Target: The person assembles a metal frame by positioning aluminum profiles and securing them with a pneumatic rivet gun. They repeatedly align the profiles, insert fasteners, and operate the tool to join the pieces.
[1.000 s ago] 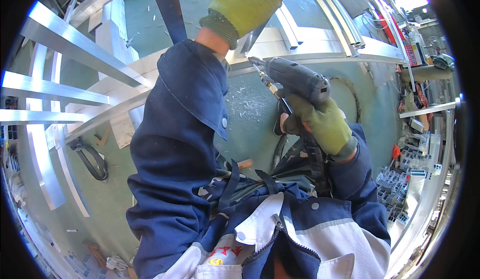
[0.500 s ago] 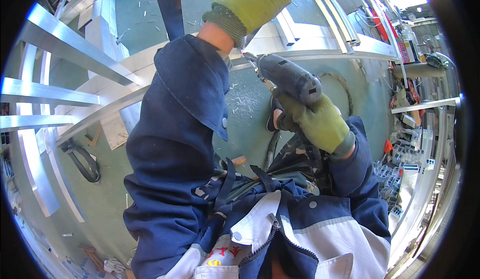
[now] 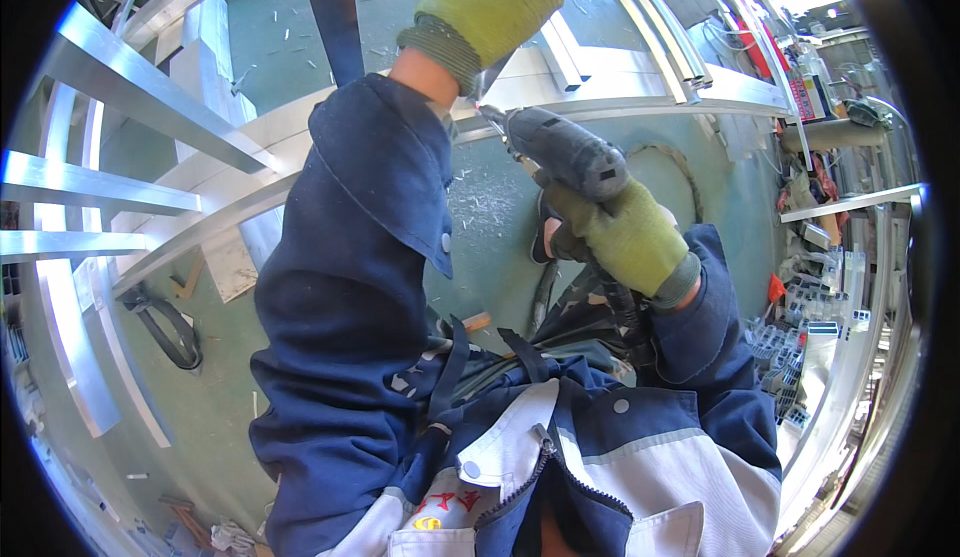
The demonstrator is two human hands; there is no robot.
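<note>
My right hand (image 3: 632, 235), in a yellow-green knit glove, is wrapped round the handle of a dark, dusty power drill (image 3: 568, 147). The drill's front end points up and left, close to the edge of a long silver aluminium beam (image 3: 740, 92) and just below my left wrist; the sleeve and cuff partly hide where the tip ends. My left hand (image 3: 495, 7), gloved alike, reaches across the beam at the top of the view. Its fingers run out of the picture, so what they hold or touch is hidden.
Aluminium bars (image 3: 150, 97) fan out at the left. Narrow profiles (image 3: 655, 32) lie across the beam at the upper right. Metal shavings (image 3: 485, 202) litter the green floor below the drill. Cut profile pieces (image 3: 800, 327) are piled at the right. A black loop-shaped thing (image 3: 170, 332) lies at the lower left.
My right hand and the drill have shifted slightly left and up in the view. My left hand has moved a little left. The drill stays in my right hand.
</note>
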